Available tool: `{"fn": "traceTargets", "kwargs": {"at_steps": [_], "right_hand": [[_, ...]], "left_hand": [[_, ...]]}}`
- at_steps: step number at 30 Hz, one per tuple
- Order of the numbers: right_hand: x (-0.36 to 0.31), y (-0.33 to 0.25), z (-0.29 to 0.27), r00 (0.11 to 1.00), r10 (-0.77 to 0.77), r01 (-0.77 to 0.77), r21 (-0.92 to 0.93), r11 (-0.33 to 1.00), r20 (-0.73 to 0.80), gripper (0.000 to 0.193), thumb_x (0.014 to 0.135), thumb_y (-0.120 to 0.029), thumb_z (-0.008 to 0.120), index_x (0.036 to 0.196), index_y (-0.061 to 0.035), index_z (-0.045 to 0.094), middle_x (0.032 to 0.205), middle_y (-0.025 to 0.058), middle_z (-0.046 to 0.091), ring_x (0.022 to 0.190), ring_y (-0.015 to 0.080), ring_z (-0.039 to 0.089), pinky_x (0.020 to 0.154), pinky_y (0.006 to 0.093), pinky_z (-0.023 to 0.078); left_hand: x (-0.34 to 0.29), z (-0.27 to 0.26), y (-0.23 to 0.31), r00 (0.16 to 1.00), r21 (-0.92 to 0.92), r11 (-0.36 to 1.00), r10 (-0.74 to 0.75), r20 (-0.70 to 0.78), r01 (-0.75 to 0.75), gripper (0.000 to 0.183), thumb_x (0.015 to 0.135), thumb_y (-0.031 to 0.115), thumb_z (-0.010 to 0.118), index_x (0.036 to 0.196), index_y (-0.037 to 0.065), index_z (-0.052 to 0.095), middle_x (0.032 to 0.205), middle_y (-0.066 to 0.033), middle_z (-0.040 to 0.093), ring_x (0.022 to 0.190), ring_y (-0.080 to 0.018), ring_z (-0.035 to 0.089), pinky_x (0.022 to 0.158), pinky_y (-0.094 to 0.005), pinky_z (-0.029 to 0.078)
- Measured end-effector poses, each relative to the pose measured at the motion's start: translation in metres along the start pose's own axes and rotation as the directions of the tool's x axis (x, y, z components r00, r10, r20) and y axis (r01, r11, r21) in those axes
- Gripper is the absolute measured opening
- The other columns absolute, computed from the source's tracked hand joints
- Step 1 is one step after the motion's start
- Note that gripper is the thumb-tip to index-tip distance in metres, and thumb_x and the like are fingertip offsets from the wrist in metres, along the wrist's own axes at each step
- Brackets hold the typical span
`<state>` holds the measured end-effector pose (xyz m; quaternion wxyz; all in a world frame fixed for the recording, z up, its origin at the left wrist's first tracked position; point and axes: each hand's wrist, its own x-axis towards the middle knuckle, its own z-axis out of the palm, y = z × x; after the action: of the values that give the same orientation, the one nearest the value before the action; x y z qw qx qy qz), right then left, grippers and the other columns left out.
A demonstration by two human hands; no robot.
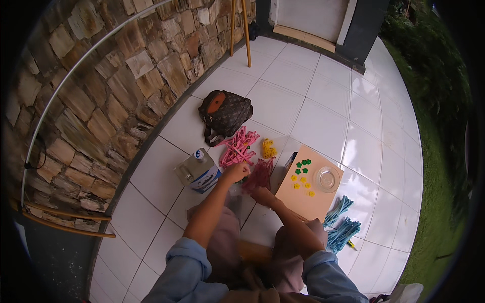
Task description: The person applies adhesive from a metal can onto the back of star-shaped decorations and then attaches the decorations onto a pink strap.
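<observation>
My left hand [237,172] is closed, its fingers drawn together just below a loose pile of pink strips [239,145]; what it grips is too small to make out. Close to it on the right, my right hand [261,196] is closed at the lower end of a dark pink bundle [260,172], which looks wrapped in see-through plastic. A bit of green shows between the two hands. Right of them, a light wooden board [316,160] bears small green flower shapes [301,166], yellow flower shapes [303,186] and a round clear glass dish [327,180].
A rectangular can [199,170] with a white cap stands left of my left forearm. Beyond lie a brown patterned bag [227,108] and a yellow pile [269,148]. Blue strip bundles [343,234] and a yellow-green tool [352,245] lie right. A stone wall [101,96] borders the tiles.
</observation>
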<state>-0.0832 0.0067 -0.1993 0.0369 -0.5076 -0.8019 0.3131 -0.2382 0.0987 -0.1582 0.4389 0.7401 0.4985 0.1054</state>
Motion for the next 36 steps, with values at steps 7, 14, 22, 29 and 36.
{"fn": "traceTargets", "kwargs": {"at_steps": [7, 14, 22, 29, 36], "right_hand": [[0.059, 0.090, -0.004, 0.942, 0.336, -0.014, 0.999, 0.050, -0.004, 0.027, 0.087, -0.010, 0.050, 0.109, 0.0029, 0.056, 0.089, 0.0043, 0.060, 0.073, 0.0132, 0.059, 0.062, 0.0236, 0.047], [0.140, 0.183, 0.019, 0.657, 0.748, -0.270, 0.897, 0.351, -0.095, 0.033, 0.082, -0.006, 0.052, 0.113, 0.0034, 0.050, 0.094, 0.0132, 0.063, 0.079, 0.0196, 0.062, 0.066, 0.0266, 0.050], [0.178, 0.147, 0.059, 0.293, 0.940, -0.317, 0.910, 0.269, -0.176, 0.042, 0.079, -0.009, 0.058, 0.116, 0.0019, 0.041, 0.103, 0.0182, 0.059, 0.093, 0.0263, 0.059, 0.080, 0.0342, 0.045], [0.166, 0.150, 0.050, 0.305, 0.943, -0.312, 0.921, 0.232, -0.134, 0.043, 0.076, -0.002, 0.057, 0.116, 0.0000, 0.042, 0.098, 0.0158, 0.060, 0.091, 0.0247, 0.059, 0.080, 0.0333, 0.045], [0.109, 0.103, 0.015, 0.400, 0.827, -0.123, 0.871, 0.476, -0.395, 0.046, 0.075, 0.000, 0.056, 0.118, -0.0028, 0.039, 0.092, 0.0148, 0.061, 0.081, 0.0251, 0.061, 0.073, 0.0329, 0.047]], "left_hand": [[0.067, 0.033, -0.069, 0.992, 0.019, 0.992, -0.124, 0.008, 0.124, 0.023, 0.075, 0.024, 0.064, 0.088, 0.005, 0.062, 0.088, -0.0129, 0.065, 0.086, -0.0282, 0.061, 0.077, -0.0378, 0.048], [0.155, 0.117, -0.100, 0.856, -0.079, 0.996, -0.084, -0.511, 0.051, 0.023, 0.077, 0.013, 0.058, 0.096, 0.000, 0.056, 0.090, -0.0201, 0.060, 0.088, -0.0332, 0.058, 0.078, -0.0415, 0.045], [0.202, 0.164, -0.140, 0.936, -0.345, 0.924, -0.256, -0.240, 0.164, 0.030, 0.085, 0.014, 0.043, 0.107, -0.004, 0.052, 0.099, -0.0229, 0.059, 0.096, -0.0350, 0.056, 0.085, -0.0413, 0.042], [0.200, 0.158, -0.121, 0.919, -0.635, 0.715, -0.393, -0.021, 0.292, 0.030, 0.081, 0.022, 0.052, 0.098, -0.001, 0.060, 0.092, -0.0149, 0.064, 0.087, -0.0243, 0.061, 0.080, -0.0320, 0.046], [0.164, 0.079, -0.040, 0.955, -0.195, 0.944, -0.230, 0.189, 0.266, 0.035, 0.078, 0.026, 0.061, 0.099, -0.003, 0.060, 0.092, -0.0126, 0.064, 0.083, -0.0176, 0.061, 0.074, -0.0277, 0.046]]}}
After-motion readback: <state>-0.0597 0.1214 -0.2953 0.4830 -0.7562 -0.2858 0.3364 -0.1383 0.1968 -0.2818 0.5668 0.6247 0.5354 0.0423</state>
